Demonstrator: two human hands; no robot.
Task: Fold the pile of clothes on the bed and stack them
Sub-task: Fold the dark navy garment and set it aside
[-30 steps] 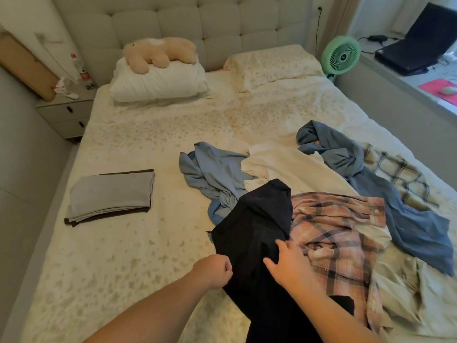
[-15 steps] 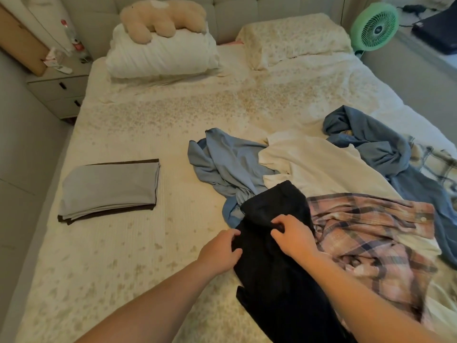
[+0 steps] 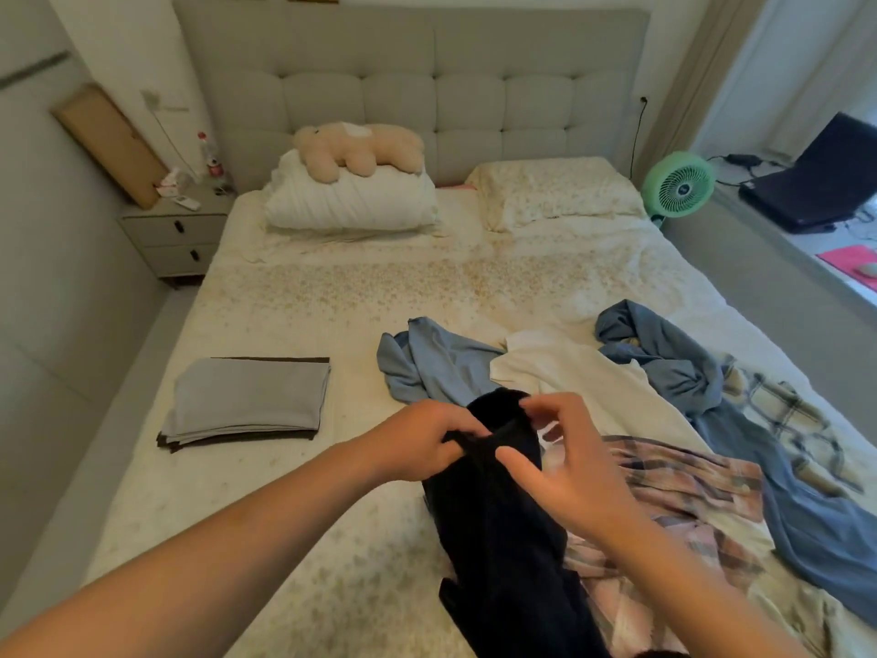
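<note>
Folded stack (image 3: 249,403) on the left of the bed (image 3: 294,539): grey piece on top, dark one under it, same spot as a second ago. So two items look done, the rest not.

Change is in the middle. Black garment (image 3: 498,524) was flat on the bed with the hands just resting on it; now its far end is lifted clear. Left hand (image 3: 427,436) has fingers curled, pinching the top edge. Right hand (image 3: 564,463) pinches the same edge next to it, thumb and forefinger closed on cloth, other fingers loosely spread. Near end trails down toward the onlooker.

My read: finding the edge or waistband to shake it out, fold not started.

Right: unfolded pile (image 3: 664,420), with blue, white, pink plaid and checked pieces tangled, untouched.
</note>
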